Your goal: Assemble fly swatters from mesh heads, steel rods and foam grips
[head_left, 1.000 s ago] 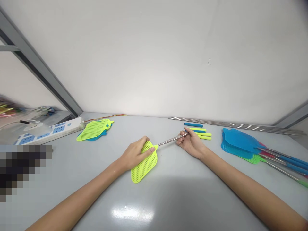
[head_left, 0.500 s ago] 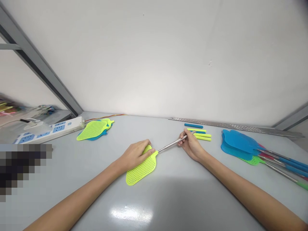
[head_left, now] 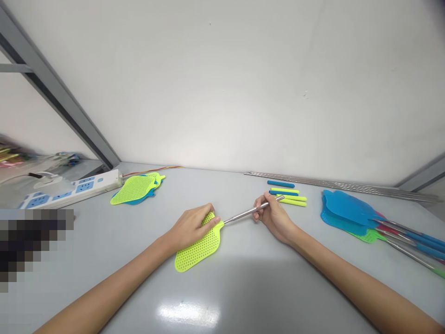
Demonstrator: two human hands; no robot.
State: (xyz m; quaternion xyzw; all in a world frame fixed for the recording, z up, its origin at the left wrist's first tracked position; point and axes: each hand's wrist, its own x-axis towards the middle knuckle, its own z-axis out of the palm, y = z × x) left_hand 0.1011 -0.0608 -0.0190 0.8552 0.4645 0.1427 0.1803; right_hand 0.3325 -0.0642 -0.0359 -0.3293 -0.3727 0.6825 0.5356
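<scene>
Swatter head [head_left: 198, 245], yellow mesh, pinned flat on table [head_left: 243, 287] by left hand [head_left: 189, 227], fingers pressed on neck. Metal rod [head_left: 243, 214] pinched by right hand [head_left: 274, 218] fingers. Judged light; mesh floppy, rod stiff, slippery; best gripped at neck.

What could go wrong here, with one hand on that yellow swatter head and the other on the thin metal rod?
The left hand only presses the yellow swatter head flat on the smooth table, so it might slide. The right hand pinches the metal rod well away from the joint; pushing at an angle could bend it or make it slip. The loose grip sleeves just behind that hand could get knocked away.
</scene>
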